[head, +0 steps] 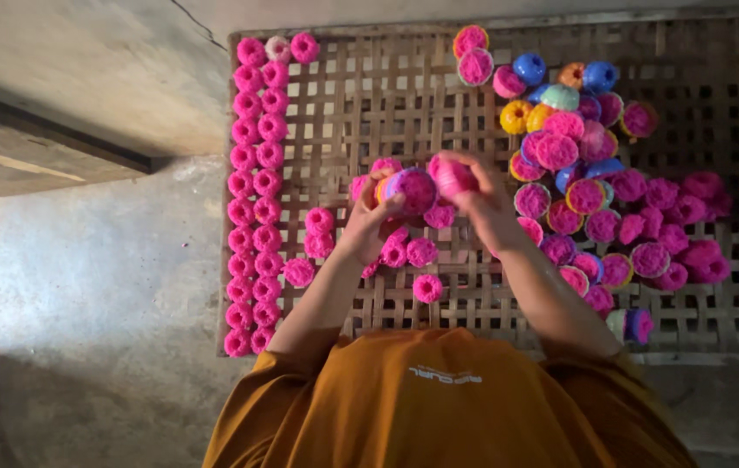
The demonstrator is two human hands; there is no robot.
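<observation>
round pink cake (454,176), purple cup (410,189)

Between the fingers (391,201) sits a round purple plastic cup filled with pink crumbly paste (412,190). Left of them run rows of small bright pink moulded cakes (254,199). Right of them lies a heap of yellow, blue, purple and orange cups (577,147). Underneath is a tan open-weave bamboo mat (352,113).

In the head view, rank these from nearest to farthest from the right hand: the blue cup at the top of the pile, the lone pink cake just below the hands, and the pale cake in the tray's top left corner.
From the right hand:
1. Lone pink cake, just below the hands.
2. Blue cup, top of the pile.
3. Pale cake, top left corner of the woven tray.
</observation>
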